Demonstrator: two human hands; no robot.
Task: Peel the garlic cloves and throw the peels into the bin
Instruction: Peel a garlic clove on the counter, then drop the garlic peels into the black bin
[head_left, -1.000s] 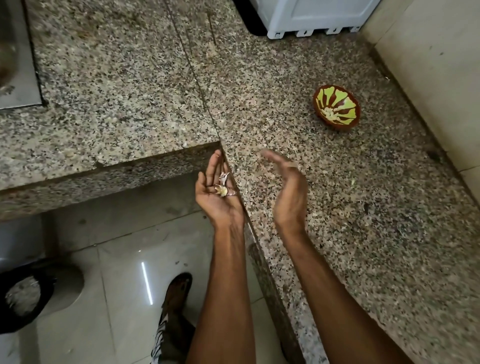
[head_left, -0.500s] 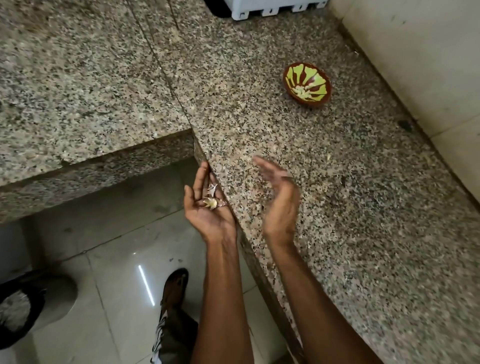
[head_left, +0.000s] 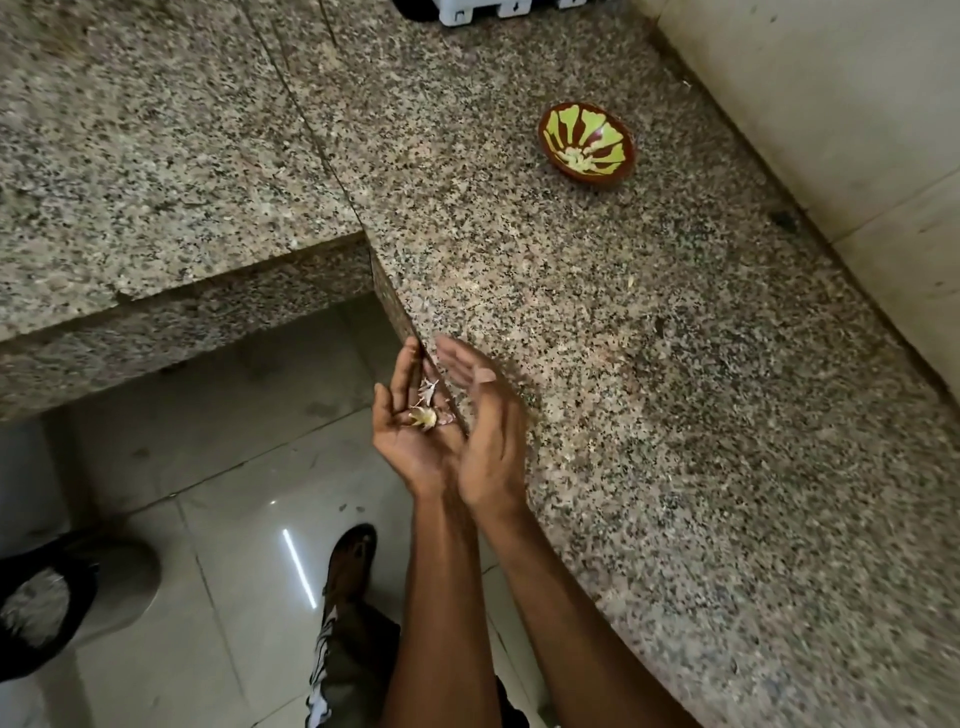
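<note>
My left hand (head_left: 415, 431) lies flat and palm-up at the table (head_left: 675, 415) edge, cradling the garlic peels (head_left: 425, 410). My right hand (head_left: 483, 415), fingers straight, stands edge-on beside it, holding nothing. Peeling looks finished; I judge what's left is carrying the peels to the bin (head_left: 41, 608), on the floor well left of the table.

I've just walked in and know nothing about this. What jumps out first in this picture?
Two bare hands meet at the edge of a speckled granite counter: the left hand lies palm up, cupping pale garlic peels, and the right hand stands open right beside it. Farther back on the counter sits a small brown bowl with green streaks. At lower left, a black-lined bin stands on the glossy floor.
</note>
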